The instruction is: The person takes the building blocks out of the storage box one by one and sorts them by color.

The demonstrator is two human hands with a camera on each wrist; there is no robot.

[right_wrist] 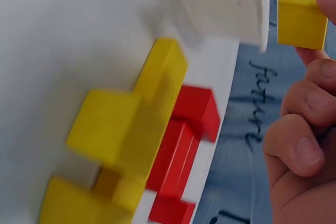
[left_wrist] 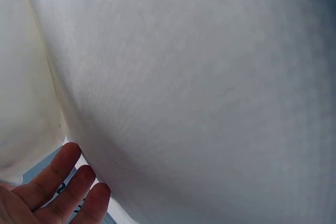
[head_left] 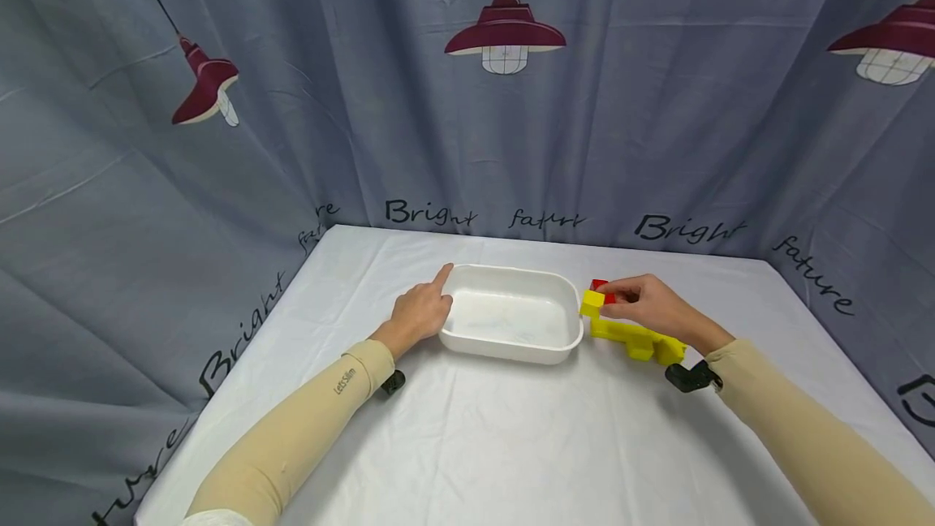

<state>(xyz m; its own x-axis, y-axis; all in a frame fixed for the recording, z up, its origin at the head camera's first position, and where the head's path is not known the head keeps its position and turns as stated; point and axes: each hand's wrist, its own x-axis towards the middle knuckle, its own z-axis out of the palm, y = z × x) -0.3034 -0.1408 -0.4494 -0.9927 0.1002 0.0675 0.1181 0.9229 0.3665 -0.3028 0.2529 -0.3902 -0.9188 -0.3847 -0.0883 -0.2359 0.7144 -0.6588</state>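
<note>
A white rectangular basin [head_left: 504, 350] sits on the table. My left hand [head_left: 420, 313] is at its left side, index finger stretched along the far left corner; three other fingers [left_wrist: 65, 195] show fairly straight in the left wrist view. The thumb is not clear there. My right hand [head_left: 650, 307] pinches a small yellow block [head_left: 592, 303] between thumb and fingertips, above the table just outside the basin's right rim. Its other fingers [right_wrist: 304, 145] are curled beneath, holding nothing visible. Below the hand are yellow blocks [head_left: 609, 329] and red blocks [right_wrist: 170, 156], partly covered in the head view.
White cloth covers the table [head_left: 511, 437]. A grey curtain [head_left: 409, 128] printed with lamps and lettering hangs behind and along both sides. Dark wrist devices [head_left: 690, 377] sit under both forearms.
</note>
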